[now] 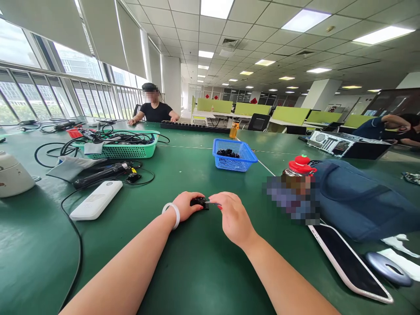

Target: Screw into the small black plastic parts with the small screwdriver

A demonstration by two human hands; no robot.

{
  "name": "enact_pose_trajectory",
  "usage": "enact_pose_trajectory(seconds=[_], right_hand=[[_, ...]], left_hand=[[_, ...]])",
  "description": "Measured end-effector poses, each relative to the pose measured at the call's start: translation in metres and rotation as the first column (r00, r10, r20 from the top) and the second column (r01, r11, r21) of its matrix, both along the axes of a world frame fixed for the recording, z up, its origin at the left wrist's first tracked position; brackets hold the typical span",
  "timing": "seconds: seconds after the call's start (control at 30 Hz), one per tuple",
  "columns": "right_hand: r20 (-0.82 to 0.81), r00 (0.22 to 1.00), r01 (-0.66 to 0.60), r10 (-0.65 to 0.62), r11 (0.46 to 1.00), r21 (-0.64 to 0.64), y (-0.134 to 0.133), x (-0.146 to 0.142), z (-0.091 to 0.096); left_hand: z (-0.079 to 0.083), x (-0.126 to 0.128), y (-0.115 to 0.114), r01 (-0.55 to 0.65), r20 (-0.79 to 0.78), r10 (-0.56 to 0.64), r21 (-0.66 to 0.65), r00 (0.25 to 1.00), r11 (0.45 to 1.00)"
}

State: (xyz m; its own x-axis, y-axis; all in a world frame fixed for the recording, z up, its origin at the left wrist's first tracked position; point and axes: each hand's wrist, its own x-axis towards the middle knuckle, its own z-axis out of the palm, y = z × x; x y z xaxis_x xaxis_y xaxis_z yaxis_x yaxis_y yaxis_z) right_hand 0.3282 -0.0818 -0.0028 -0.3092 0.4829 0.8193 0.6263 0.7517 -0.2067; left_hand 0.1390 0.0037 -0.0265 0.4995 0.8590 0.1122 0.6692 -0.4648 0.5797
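Note:
My left hand, with a white bracelet on its wrist, is closed around a small black part on the green table. Fingers cover much of that part, so its kind does not show. From the right, my right hand pinches a thin grey tool, whose tip meets the part's right end. Whether it is a tweezer or a screwdriver I cannot make out. Beyond both hands stands a blue plastic basket with small black pieces in it.
On the left are a white power bank, cables and a green basket of wired parts. To the right lie a dark blue bag, a red-lidded jar and a phone. A person sits across the table.

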Motion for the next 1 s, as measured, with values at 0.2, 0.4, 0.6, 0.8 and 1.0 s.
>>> enact_pose_trajectory(seconds=[0.2, 0.4, 0.6, 0.8, 1.0], right_hand=[[0.178, 0.984, -0.042, 0.023, 0.994, 0.102, -0.010, -0.012, 0.005], [0.357, 0.934, -0.072, 0.009, 0.984, 0.165, -0.019, -0.027, -0.002], [0.529, 0.848, -0.102, 0.034, 0.990, 0.100, -0.022, -0.037, -0.012], [0.536, 0.840, -0.137, 0.079, 0.988, 0.069, -0.016, -0.036, -0.016], [0.221, 0.971, -0.128, 0.095, 0.982, 0.140, -0.007, -0.018, -0.006]], left_hand=[[0.002, 0.002, -0.003, 0.017, 0.073, -0.015, -0.033, 0.997, 0.999], [0.001, 0.001, -0.003, -0.013, 0.049, 0.012, 0.007, 0.999, 1.000], [0.000, 0.002, -0.003, -0.049, -0.005, 0.049, 0.051, 0.999, 0.998], [0.000, 0.001, -0.003, -0.032, 0.008, 0.032, 0.035, 0.999, 0.999], [0.003, 0.000, -0.003, 0.011, 0.020, -0.011, 0.018, 1.000, 1.000]])
